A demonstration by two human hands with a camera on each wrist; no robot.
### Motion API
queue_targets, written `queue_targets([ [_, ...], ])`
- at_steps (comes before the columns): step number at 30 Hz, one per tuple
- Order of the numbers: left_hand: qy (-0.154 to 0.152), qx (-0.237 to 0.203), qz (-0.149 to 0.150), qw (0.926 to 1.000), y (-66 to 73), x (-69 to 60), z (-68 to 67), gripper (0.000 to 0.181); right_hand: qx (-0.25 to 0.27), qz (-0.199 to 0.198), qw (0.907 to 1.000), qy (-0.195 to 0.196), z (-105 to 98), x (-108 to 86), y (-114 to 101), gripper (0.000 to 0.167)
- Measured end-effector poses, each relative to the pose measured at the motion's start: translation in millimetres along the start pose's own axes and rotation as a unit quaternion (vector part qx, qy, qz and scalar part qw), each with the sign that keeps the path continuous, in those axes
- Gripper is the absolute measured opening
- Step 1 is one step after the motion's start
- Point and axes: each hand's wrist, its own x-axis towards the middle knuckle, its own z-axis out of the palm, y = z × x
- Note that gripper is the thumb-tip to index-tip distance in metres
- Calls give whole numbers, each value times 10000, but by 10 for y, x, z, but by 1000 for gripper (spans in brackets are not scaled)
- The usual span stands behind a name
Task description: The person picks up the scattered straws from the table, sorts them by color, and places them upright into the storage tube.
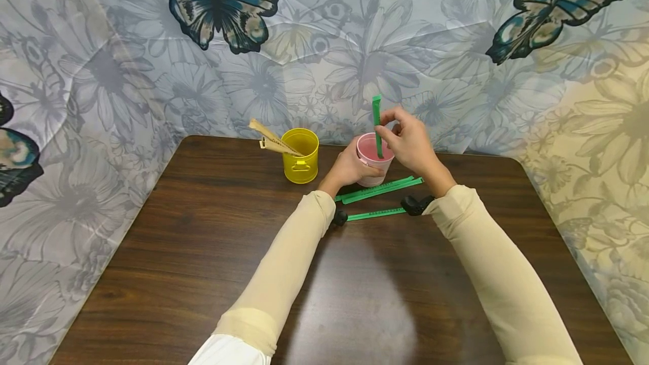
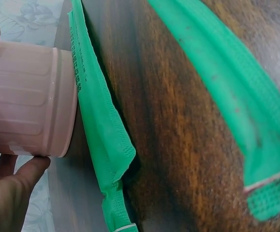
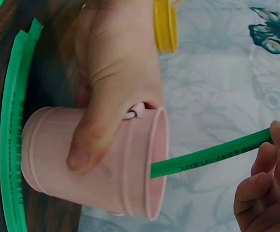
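Note:
The left hand (image 1: pixel 352 167) grips a pink bucket (image 1: pixel 372 178), its thumb across the bucket's side in the right wrist view. Between thumb and fingers, the right hand (image 1: pixel 409 138) pinches a green printed packet (image 1: pixel 377 110), held upright with its lower end inside the pink bucket. In the right wrist view the packet (image 3: pixel 212 155) enters past the rim. Several green packets (image 1: pixel 382 189) lie on the brown table (image 1: pixel 203 275) just in front of the bucket, and another green packet (image 1: pixel 377 214) lies nearer, between the wrists.
Left of the pink bucket stands a yellow bucket (image 1: pixel 301 168) with beige packets (image 1: pixel 274 141) leaning out over its left rim. Behind the table hangs a butterfly-patterned cloth (image 1: pixel 324 72). Black wrist cameras (image 1: pixel 416 205) sit low over the nearest green packet's ends.

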Motion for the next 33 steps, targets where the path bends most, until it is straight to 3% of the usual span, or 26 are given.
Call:
queue_targets([
  [10,8,82,-77,9999,7,-18,31,100,-66,168,9996,-196,65,-52,92,20],
  [18,-10,49,-128,9999,10,-65,64,90,-148,253,9992,-282,61,-168,145,25],
  [26,-19,6,-100,9999,26,-70,14,94,-255,14,9989,-396,37,-396,207,24],
  [33,0,51,-21,10000,42,-70,8,96,-302,-5,9968,-734,69,-685,296,18],
])
